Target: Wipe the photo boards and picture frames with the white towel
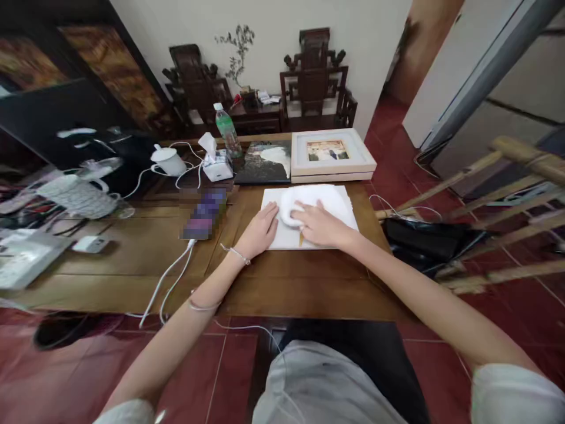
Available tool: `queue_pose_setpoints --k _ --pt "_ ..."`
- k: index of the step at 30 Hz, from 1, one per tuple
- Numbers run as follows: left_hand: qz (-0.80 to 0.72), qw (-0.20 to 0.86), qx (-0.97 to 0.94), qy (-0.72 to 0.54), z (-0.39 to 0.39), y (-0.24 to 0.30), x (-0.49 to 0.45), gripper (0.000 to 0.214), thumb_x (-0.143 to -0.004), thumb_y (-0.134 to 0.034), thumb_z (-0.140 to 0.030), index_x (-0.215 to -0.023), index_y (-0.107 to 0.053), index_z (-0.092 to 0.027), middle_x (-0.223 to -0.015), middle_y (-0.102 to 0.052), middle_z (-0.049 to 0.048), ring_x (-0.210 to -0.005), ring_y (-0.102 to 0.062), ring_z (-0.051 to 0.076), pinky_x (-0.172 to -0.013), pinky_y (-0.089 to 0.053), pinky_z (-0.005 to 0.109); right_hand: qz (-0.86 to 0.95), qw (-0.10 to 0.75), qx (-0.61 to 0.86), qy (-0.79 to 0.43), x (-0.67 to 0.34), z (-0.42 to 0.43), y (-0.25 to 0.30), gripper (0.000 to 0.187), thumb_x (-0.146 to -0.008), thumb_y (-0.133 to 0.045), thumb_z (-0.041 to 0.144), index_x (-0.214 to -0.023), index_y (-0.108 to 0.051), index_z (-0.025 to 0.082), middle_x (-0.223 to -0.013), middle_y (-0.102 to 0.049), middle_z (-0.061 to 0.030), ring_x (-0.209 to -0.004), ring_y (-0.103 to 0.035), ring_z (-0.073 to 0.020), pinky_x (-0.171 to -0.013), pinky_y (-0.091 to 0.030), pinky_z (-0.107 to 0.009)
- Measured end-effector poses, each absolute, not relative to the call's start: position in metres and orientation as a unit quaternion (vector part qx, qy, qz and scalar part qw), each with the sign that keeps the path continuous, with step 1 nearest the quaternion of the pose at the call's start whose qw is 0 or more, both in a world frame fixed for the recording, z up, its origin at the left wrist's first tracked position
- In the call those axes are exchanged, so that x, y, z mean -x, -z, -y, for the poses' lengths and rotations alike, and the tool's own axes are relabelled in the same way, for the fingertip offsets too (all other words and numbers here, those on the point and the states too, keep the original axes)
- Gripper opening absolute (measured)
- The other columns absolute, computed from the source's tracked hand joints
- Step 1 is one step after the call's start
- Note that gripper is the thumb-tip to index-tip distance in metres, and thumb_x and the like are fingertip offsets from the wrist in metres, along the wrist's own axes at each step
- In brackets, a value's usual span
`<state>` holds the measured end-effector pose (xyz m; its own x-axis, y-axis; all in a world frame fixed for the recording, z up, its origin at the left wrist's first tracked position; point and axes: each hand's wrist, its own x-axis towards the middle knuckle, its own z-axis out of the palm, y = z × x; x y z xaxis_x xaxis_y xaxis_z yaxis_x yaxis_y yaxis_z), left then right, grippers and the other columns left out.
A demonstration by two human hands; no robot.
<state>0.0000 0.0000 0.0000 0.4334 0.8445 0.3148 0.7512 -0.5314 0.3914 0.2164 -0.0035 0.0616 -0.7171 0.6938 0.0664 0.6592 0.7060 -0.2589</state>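
A white board [282, 240] lies flat on the wooden table in front of me. On it rests a thick, soft white wad [329, 197] that looks like cotton batting; its exact kind cannot be made out. My left hand [259, 228] lies at the board's left edge, fingers stretched out and flat, holding nothing. With fingers spread, my right hand [318, 224] presses down on the front of the wad. A small yellowish mark [301, 238] shows on the board beside my right hand.
Behind the board are a framed picture [366, 156] and a dark picture panel [260, 171]. To the left sit a phone [205, 215] with a white cable, a tissue box [218, 168], a bottle [227, 129], a lidded cup [170, 160] and a teapot [73, 191]. Bamboo furniture [481, 171] stands right.
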Motion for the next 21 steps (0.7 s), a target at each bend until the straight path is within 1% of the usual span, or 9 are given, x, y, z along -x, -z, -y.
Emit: queue_pose_setpoints --k 3,6,9,11,13,17,21 --pt "-0.481 0.098 -0.834 -0.251 0.001 -0.001 0.000 0.048 -0.099 -0.034 -0.027 -0.138 -0.050 -0.004 -0.150 -0.046 0.0210 -0.144 -0.039 0.030 -0.121 -0.031 0.049 0.902 0.085 0.413 -0.090 -0.208 -0.021 -0.064 0.048 -0.083 -0.036 0.006 -0.126 -0.057 0.013 -0.139 -0.053 -0.0250 -0.139 -0.040 -0.0355 -0.105 -0.026 -0.074" --pt "-0.480 0.103 -0.833 -0.257 0.002 -0.003 -0.002 0.048 -0.099 -0.035 -0.027 -0.139 -0.050 -0.007 -0.151 -0.046 0.0197 -0.144 -0.039 0.030 -0.121 -0.031 0.051 0.894 0.083 0.434 -0.079 -0.201 -0.028 -0.065 0.051 -0.084 -0.035 0.005 -0.129 -0.056 0.013 -0.142 -0.051 -0.0243 -0.144 -0.031 -0.0369 -0.104 -0.023 -0.078" --pt "-0.477 0.109 -0.834 -0.255 0.002 -0.003 -0.003 0.049 -0.099 -0.033 -0.026 -0.140 -0.048 -0.006 -0.151 -0.045 0.0205 -0.145 -0.037 0.030 -0.119 -0.033 0.052 0.896 0.068 0.432 -0.078 -0.197 -0.011 -0.064 0.057 -0.083 -0.033 0.001 -0.133 -0.055 0.015 -0.154 -0.041 -0.0181 -0.150 -0.015 -0.0380 -0.105 -0.019 -0.080" --pt "-0.478 0.108 -0.835 -0.249 0.002 -0.003 -0.003 0.049 -0.098 -0.032 -0.025 -0.140 -0.048 -0.004 -0.151 -0.044 0.0217 -0.145 -0.036 0.030 -0.119 -0.033 0.052 0.897 0.048 0.431 -0.087 -0.197 0.011 -0.063 0.059 -0.082 -0.034 0.000 -0.134 -0.056 0.017 -0.160 -0.034 -0.0134 -0.151 -0.010 -0.0388 -0.106 -0.018 -0.080" --pt "-0.480 0.105 -0.835 -0.247 0.001 -0.001 -0.002 0.049 -0.098 -0.032 -0.024 -0.140 -0.048 -0.004 -0.151 -0.044 0.0220 -0.145 -0.036 0.030 -0.119 -0.033 0.051 0.897 0.030 0.431 -0.095 -0.199 0.038 -0.064 0.059 -0.081 -0.035 0.000 -0.133 -0.057 0.017 -0.161 -0.031 -0.0115 -0.151 -0.009 -0.0390 -0.108 -0.016 -0.079" --pt "-0.482 0.101 -0.833 -0.251 0.000 0.000 -0.001 0.047 -0.097 -0.033 -0.023 -0.140 -0.048 -0.009 -0.151 -0.046 0.0188 -0.145 -0.036 0.029 -0.119 -0.033 0.053 0.908 0.016 0.405 -0.106 -0.203 0.093 -0.070 0.055 -0.084 -0.034 0.002 -0.129 -0.061 0.017 -0.161 -0.032 -0.0129 -0.150 -0.010 -0.0415 -0.106 -0.017 -0.080" --pt "-0.479 0.097 -0.837 -0.247 0.001 -0.001 -0.002 0.047 -0.098 -0.033 -0.024 -0.137 -0.050 -0.005 -0.150 -0.045 0.0216 -0.145 -0.036 0.031 -0.120 -0.032 0.052 0.915 -0.019 0.373 -0.152 -0.206 0.122 -0.082 0.052 -0.082 -0.039 0.003 -0.127 -0.062 0.017 -0.160 -0.033 -0.0146 -0.150 -0.012 -0.0429 -0.104 -0.022 -0.081"
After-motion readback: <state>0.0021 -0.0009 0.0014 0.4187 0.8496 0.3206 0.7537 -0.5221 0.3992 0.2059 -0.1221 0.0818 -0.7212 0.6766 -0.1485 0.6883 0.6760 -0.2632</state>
